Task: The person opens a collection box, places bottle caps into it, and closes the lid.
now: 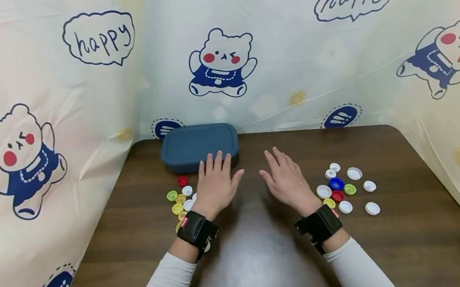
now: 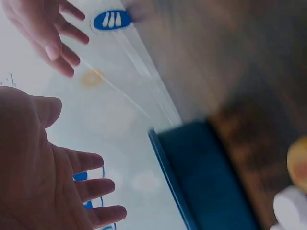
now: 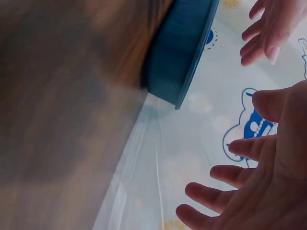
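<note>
The person's left hand (image 1: 216, 188), as I see it, has its fingers straight and a little apart; at its three o'clock, the right hand (image 1: 288, 183) has straight, slightly spread fingers too. At the left hand's twelve o'clock sits a blue rounded-rectangular lidded box (image 1: 198, 144). Small round caps in red, green, yellow and white (image 1: 177, 208) lie around its eight to nine o'clock; a second scatter of round caps, one blue (image 1: 336, 184), lies at the right hand's four o'clock, on the brown wood-grained table (image 1: 249, 278).
</note>
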Available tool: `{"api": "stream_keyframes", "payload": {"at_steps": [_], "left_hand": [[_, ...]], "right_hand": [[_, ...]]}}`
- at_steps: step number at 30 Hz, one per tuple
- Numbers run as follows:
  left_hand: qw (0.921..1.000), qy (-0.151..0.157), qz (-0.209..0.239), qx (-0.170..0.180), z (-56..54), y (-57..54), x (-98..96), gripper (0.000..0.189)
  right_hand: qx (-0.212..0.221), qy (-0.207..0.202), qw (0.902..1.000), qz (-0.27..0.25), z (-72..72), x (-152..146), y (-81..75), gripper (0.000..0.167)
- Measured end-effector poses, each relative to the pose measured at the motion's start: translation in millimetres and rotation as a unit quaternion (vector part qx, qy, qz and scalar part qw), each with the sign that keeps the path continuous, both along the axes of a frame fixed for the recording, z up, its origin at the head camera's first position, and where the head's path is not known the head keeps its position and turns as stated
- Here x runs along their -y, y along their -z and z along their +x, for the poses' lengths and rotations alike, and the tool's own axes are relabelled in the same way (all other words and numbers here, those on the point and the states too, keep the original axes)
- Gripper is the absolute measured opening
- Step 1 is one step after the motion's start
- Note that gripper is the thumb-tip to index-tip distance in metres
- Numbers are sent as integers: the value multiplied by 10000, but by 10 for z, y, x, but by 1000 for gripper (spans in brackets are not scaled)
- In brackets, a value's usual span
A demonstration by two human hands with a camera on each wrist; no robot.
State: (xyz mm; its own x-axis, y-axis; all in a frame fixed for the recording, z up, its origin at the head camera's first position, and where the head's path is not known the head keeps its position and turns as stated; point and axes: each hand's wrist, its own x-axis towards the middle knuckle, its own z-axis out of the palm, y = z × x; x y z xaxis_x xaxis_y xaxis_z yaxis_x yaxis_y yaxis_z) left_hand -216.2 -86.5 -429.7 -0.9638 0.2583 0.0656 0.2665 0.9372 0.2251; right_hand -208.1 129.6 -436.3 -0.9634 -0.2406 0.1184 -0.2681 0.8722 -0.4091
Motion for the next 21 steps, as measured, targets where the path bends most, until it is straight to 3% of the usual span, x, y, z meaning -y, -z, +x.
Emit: {"api": "stream_keyframes", "payload": {"at_steps": [6,12,21], "left_hand": [[9996,-290,-8,-64,-183,-62,315,71],[9988,-482,120,25,-409,-72,595,69],[9938,-925,618,-5,-900,-39,961,67]], "right_hand": [[24,-185,9997,-134,-210,193,-29,63],[488,-280,9975,-424,-482,381,-19,63],[642,-264,9926,-993,-978,630,38,61]]}}
